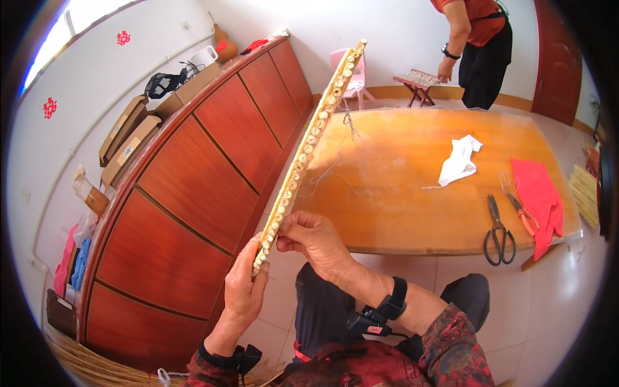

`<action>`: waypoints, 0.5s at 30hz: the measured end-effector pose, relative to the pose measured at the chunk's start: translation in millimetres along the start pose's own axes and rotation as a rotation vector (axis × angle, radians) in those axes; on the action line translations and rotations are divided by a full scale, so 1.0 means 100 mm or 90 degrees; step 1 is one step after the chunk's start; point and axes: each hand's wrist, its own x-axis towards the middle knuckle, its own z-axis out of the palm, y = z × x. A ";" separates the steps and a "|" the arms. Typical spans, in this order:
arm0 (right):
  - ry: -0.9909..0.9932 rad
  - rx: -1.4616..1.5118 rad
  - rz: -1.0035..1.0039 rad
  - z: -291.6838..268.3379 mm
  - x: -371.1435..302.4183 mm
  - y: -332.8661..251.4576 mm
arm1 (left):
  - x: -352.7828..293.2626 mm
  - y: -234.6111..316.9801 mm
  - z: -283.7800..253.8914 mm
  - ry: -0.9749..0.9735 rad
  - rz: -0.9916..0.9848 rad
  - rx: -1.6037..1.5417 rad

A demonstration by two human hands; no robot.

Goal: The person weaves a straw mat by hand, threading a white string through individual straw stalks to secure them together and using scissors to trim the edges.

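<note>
A stalk mat [300, 161], made of pale cut stalks fastened side by side, stands tilted edge-on before me, its row of round cut ends facing me. My left hand [245, 284] is closed round its lower end, thumb on the near side. Against the mat's right side, just above that grip, my right hand [316, 245] is closed in a pinch. Whatever its fingertips hold is too small to make out. Thin grey thread [350, 126] dangles by the mat's upper part, and more lies loosely over the table behind it.
On the wooden table [400, 213] lie black scissors [496, 232], red-handled pliers [523, 216], a white cloth [461, 161] and a red cloth [538, 200]. A red cabinet [193, 174] runs along the left. A person [480, 51] reaches to a small folding stool [418, 80] beyond the table.
</note>
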 end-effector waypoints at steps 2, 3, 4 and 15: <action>-0.031 0.054 -0.020 -0.03 -0.04 -0.01 | 0.00 -0.01 0.01 0.009 0.004 -0.007; -0.061 0.105 -0.039 -0.06 -0.06 -0.02 | 0.01 -0.01 0.01 0.008 0.004 -0.007; -0.060 0.105 -0.039 -0.09 -0.10 -0.02 | 0.03 0.00 0.01 0.010 0.003 0.001; 0.101 -0.028 0.050 -0.15 -0.16 -0.15 | 0.05 -0.07 0.10 0.034 -0.035 -0.023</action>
